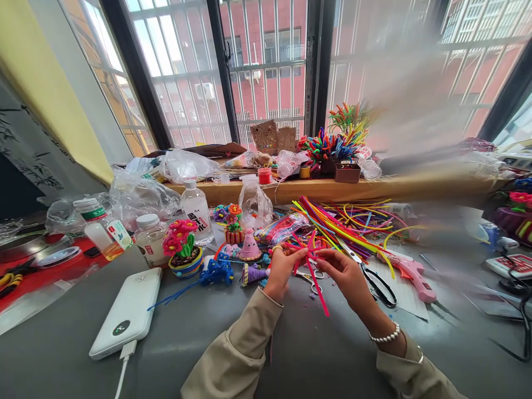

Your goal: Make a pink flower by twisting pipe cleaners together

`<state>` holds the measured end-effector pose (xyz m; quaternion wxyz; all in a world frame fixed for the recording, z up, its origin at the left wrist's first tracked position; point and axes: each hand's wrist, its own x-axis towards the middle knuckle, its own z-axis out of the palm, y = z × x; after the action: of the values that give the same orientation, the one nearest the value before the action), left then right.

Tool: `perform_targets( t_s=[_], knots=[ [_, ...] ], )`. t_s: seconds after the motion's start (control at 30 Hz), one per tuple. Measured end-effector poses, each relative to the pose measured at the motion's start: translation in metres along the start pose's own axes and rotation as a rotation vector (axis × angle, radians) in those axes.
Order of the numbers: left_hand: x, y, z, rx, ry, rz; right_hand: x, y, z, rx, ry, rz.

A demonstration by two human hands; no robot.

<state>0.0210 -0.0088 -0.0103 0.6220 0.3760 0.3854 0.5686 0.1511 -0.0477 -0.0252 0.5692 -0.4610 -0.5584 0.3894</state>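
Pink-red pipe cleaners (319,285) cross one another between my two hands, with one long end hanging down. My left hand (285,267) pinches them near the crossing. From the other side, the fingers of my right hand (344,275) are closed on them too. Small silver scissors (312,280) lie on the table just beneath. Close to my left hand sit a purple crocheted cone (252,274) and a pink cone-shaped figure (250,246). A bundle of coloured pipe cleaners (332,227) lies behind my hands.
Right of my hands are black-handled scissors (380,288) and a pink glue gun (418,277) on paper. To the left stand a white power bank (128,310), blue pipe-cleaner flowers (218,270), a pot of pink flowers (185,263) and several bottles. The right side is blurred.
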Motion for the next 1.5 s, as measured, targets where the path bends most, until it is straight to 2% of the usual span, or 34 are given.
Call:
perform_targets(
  t_s=[0.1,0.23,0.37,0.63,0.83,1.07,1.33,1.5],
  knots=[
    [-0.003,0.0,0.002,0.0,0.006,-0.053,0.001,-0.002,0.004,0.345,0.033,0.189],
    [-0.007,0.002,0.004,0.03,-0.008,-0.089,0.003,0.004,0.008,0.576,0.072,0.294],
    [-0.007,0.0,0.005,0.018,-0.044,-0.13,0.005,0.01,0.008,0.653,0.099,0.283],
    [-0.005,-0.004,0.005,-0.042,-0.01,-0.16,0.01,0.013,0.01,0.624,0.077,0.211],
    [-0.005,-0.006,0.005,-0.051,-0.031,-0.144,0.009,0.016,0.009,0.343,0.208,0.027],
    [-0.003,-0.008,0.004,-0.003,-0.012,-0.109,0.002,0.016,0.007,-0.113,0.25,-0.147],
    [-0.003,-0.007,0.004,0.04,0.002,-0.118,0.001,0.013,0.004,-0.593,0.208,-0.54],
    [-0.002,-0.007,0.002,0.03,-0.017,-0.117,0.002,0.013,0.002,-0.709,0.162,-0.629]
  ],
)
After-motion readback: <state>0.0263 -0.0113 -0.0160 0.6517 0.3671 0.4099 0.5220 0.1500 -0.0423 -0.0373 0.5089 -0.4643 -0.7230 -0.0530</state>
